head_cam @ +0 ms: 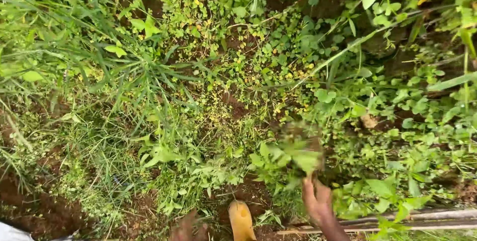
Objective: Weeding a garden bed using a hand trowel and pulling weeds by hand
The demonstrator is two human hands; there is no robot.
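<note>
- Right hand (318, 202) reaches up from the bottom edge, fingers (309, 191) clenched around the stems of a leafy weed clump (293, 156).
- The clump sits just above the hand, right of centre near the bottom; it is motion-blurred, so I cannot tell whether the roots are out of the soil.
- Left hand (188, 228) is at the bottom edge, left of centre, blurred and mostly cut off. Cannot tell whether its fingers are closed or loose, or if it holds anything.
- Yellow boot toe (241, 220) stands between the two hands, on bare reddish soil (44, 211).
- Ground is covered in mixed low weeds; a tuft of long grass (124, 67) stands upper left, and small round-leaved creepers (278, 57) spread across the centre and right.
- Thin bare sticks (427, 216) lie flat at bottom right, just beside the right forearm.
- Pale cloth corner (12, 233) shows at bottom left.
</note>
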